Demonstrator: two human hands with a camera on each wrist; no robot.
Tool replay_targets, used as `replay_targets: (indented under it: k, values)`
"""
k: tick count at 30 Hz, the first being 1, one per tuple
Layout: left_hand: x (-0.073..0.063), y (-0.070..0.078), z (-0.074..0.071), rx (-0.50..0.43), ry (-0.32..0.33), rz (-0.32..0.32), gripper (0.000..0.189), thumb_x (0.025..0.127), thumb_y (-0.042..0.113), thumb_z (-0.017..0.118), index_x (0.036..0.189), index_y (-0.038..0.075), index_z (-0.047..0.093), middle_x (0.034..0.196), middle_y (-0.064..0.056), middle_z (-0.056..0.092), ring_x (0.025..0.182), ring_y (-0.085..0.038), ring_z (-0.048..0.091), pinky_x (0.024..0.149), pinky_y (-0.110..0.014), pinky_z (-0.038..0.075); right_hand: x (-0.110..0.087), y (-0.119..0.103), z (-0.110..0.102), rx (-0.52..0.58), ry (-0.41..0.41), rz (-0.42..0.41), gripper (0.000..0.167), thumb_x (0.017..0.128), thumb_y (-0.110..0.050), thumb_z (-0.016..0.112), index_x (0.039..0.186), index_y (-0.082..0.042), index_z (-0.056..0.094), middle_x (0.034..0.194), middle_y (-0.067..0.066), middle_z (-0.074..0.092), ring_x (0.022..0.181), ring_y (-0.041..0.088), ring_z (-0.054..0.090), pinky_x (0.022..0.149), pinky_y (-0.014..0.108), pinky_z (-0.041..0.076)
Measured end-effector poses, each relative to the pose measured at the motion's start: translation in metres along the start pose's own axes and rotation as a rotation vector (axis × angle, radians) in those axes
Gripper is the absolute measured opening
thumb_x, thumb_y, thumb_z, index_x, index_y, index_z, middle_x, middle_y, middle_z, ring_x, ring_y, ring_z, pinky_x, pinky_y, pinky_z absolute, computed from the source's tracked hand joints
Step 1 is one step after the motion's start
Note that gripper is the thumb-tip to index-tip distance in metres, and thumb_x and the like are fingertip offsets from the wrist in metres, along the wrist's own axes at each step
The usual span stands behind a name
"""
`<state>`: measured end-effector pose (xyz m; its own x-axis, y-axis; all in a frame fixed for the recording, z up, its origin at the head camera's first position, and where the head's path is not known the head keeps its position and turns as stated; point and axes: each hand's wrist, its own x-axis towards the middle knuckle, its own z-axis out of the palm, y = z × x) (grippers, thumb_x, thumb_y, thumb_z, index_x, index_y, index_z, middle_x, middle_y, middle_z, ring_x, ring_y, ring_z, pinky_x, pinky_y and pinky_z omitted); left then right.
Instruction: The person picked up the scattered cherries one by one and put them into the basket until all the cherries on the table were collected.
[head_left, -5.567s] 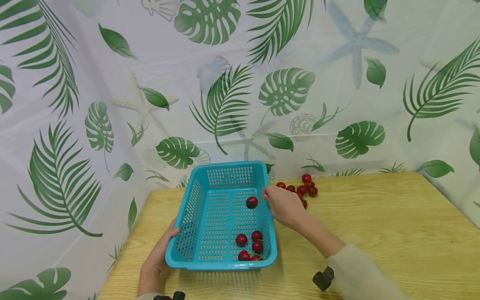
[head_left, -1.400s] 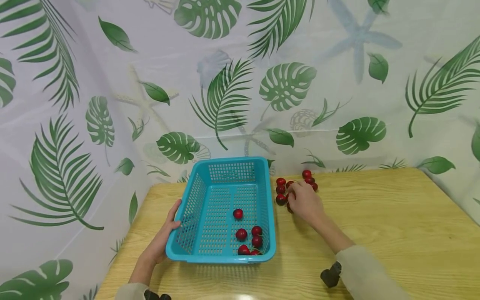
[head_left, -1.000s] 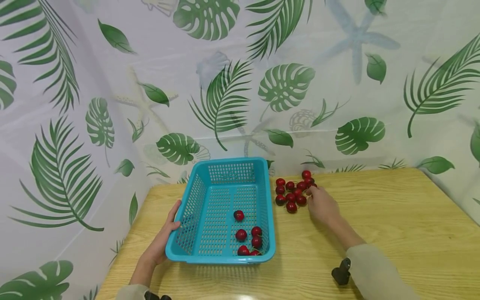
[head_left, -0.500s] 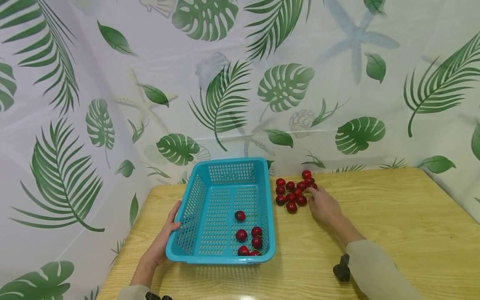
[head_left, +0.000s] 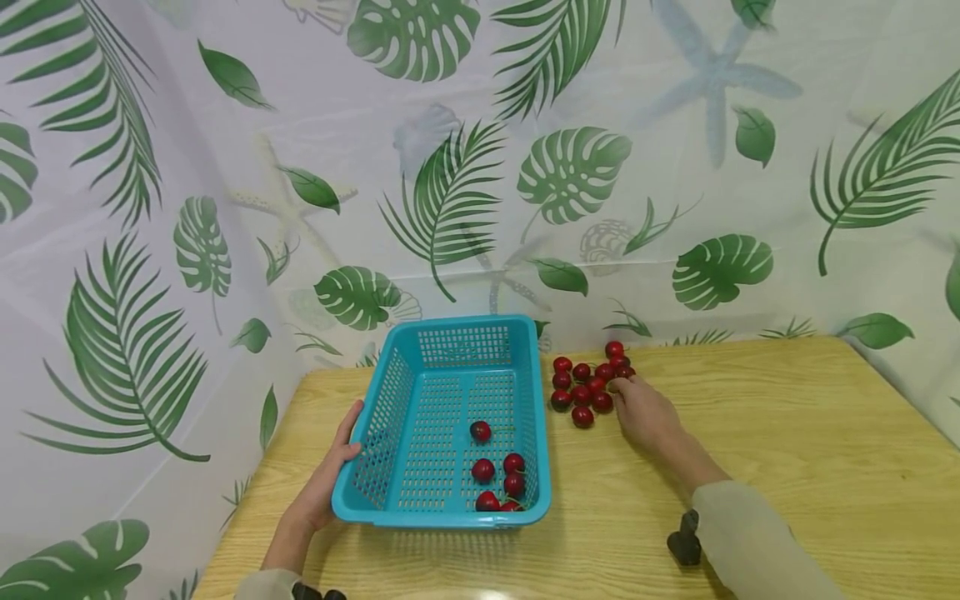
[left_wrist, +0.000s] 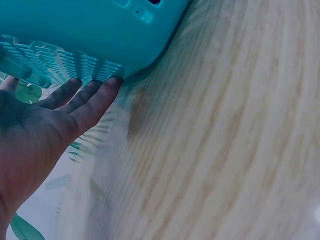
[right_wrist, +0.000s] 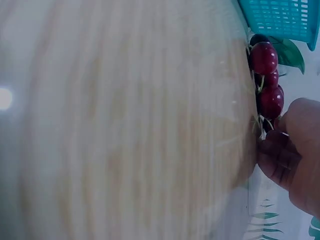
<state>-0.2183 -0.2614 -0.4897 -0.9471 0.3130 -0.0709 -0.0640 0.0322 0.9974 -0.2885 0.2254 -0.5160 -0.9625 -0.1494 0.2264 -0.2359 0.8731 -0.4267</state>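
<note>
A blue perforated plastic basket (head_left: 442, 518) stands on the table with several dark red cherries (head_left: 483, 471) inside, toward its near right part. My left hand (head_left: 324, 483) touches the basket's left side, its thumb at the rim. In the left wrist view, straight fingers (left_wrist: 97, 102) lie against the slotted wall. Right of the basket lies a pile of cherries (head_left: 581, 394) with green stems. My right hand (head_left: 651, 418) is at the pile's right edge, thumb and fingers pinching at a cherry (head_left: 628, 372) by its stem; the fingertips are partly hidden.
The wood-grain table (head_left: 787, 433) extends to the right. A white leaf-print sheet (head_left: 480, 208) hangs behind the table and along its left side, close behind the basket and the pile.
Earlier, my right hand held a cherry by its stem over the basket; that cherry now lies inside. The hand moved right to the pile, then stayed nearly still. My left hand stays at the basket.
</note>
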Motion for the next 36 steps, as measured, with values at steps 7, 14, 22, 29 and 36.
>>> replay_targets:
  k: [7,14,22,29,36]
  values:
    - [0.001,-0.001,0.0,0.002,-0.014,0.018,0.067,0.103,0.031,0.031,0.159,0.035,-0.004,0.165,-0.012,-0.005,0.141,-0.055,0.018,0.096,-0.055,0.044,0.003,-0.002,-0.008,0.155,-0.046,0.114,0.03,0.101,-0.017,0.046,0.082,-0.002,0.063,0.077,0.01,0.062,0.069,0.024,0.056,0.064,0.039,0.046]
    - [0.002,-0.001,0.001,-0.005,-0.023,0.021,0.067,0.103,0.031,0.03,0.159,0.034,-0.005,0.165,-0.012,-0.005,0.14,-0.055,0.019,0.095,-0.055,0.044,0.005,0.003,-0.008,0.207,-0.095,0.152,0.039,0.101,-0.019,0.045,0.063,-0.011,0.047,0.058,0.001,0.044,0.056,0.017,0.04,0.055,0.032,0.035]
    - [0.001,-0.002,0.001,-0.009,-0.027,0.028,0.066,0.103,0.03,0.029,0.159,0.034,-0.005,0.165,-0.012,-0.005,0.14,-0.055,0.019,0.095,-0.053,0.044,0.003,0.003,-0.011,0.278,-0.1,0.181,0.035,0.1,-0.017,0.047,0.066,-0.008,0.052,0.061,0.002,0.048,0.057,0.017,0.042,0.056,0.031,0.036]
    - [0.0,-0.003,0.0,-0.023,-0.03,0.023,0.066,0.103,0.03,0.029,0.159,0.038,-0.004,0.165,-0.012,-0.005,0.139,-0.055,0.02,0.094,-0.053,0.045,0.0,0.002,-0.014,0.354,-0.067,0.193,0.031,0.098,-0.015,0.049,0.079,0.002,0.066,0.072,0.007,0.059,0.065,0.018,0.049,0.061,0.031,0.041]
    - [-0.001,-0.004,-0.001,-0.028,-0.042,0.038,0.066,0.103,0.03,0.028,0.159,0.037,-0.005,0.165,-0.013,-0.006,0.139,-0.056,0.019,0.094,-0.052,0.045,-0.003,0.005,-0.015,0.379,-0.019,0.204,0.028,0.097,-0.013,0.053,0.081,0.005,0.068,0.074,0.009,0.063,0.065,0.017,0.05,0.061,0.03,0.042]
